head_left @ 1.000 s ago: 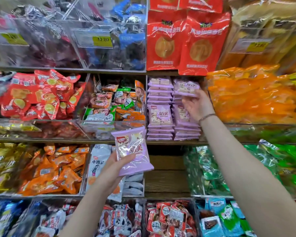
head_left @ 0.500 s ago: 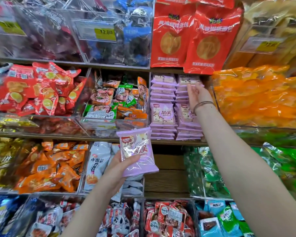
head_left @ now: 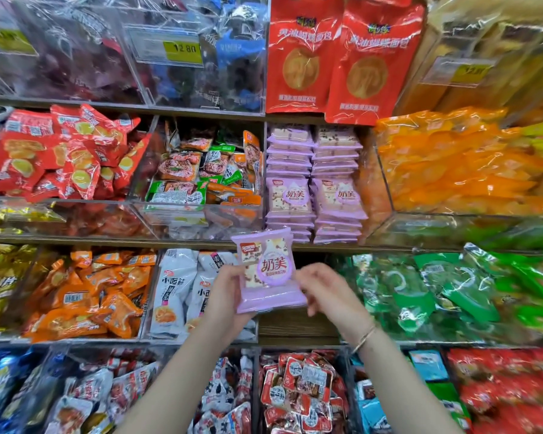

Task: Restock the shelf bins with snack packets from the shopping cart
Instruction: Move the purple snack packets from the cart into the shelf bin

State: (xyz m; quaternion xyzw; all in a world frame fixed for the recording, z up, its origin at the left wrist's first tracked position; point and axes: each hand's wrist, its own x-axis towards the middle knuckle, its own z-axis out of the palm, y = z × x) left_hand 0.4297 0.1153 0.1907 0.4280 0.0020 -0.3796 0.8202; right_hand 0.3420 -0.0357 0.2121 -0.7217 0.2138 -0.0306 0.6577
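Observation:
My left hand [head_left: 228, 294] grips a small stack of purple snack packets [head_left: 265, 272], held upright in front of the middle shelf edge. My right hand [head_left: 329, 292], slightly blurred, has come to the packets' right edge, with its curled fingers pinching that edge. Above them, on the second shelf, the purple packets' bin holds two neat stacks, a left stack [head_left: 290, 195] and a right stack [head_left: 337, 195], each with one packet standing face-out in front. The shopping cart is out of view.
Clear acrylic bins of snacks fill every shelf: red packets [head_left: 60, 151] at the left, mixed packets [head_left: 201, 173] in the centre, orange ones [head_left: 458, 170] at the right. Red bags [head_left: 342, 61] hang above the purple stacks. White packets [head_left: 182, 286] and green packets [head_left: 436, 292] flank my hands.
My right hand has left the right purple stack on the shelf and dropped down to the packets held in my left hand. The left hand has shifted slightly right.

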